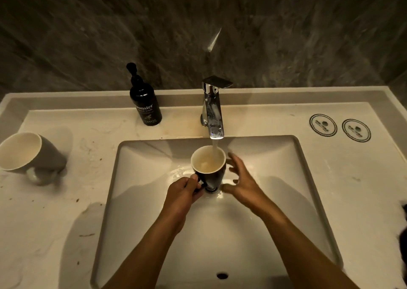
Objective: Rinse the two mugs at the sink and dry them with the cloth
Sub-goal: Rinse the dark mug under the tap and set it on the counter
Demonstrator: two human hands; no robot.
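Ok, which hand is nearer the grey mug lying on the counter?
Left. The left hand grips the handle of the dark mug under the tap, on the side toward the grey mug. The right hand hovers open beyond it, farther away.

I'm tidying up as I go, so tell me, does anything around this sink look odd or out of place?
Yes. The grey mug on the counter's left side is tipped, its mouth facing the camera rather than up. Brown specks and smears dot the counter around it. The dark mug under the running tap looks normal.

left hand (181,193) gripping, right hand (241,179) spread
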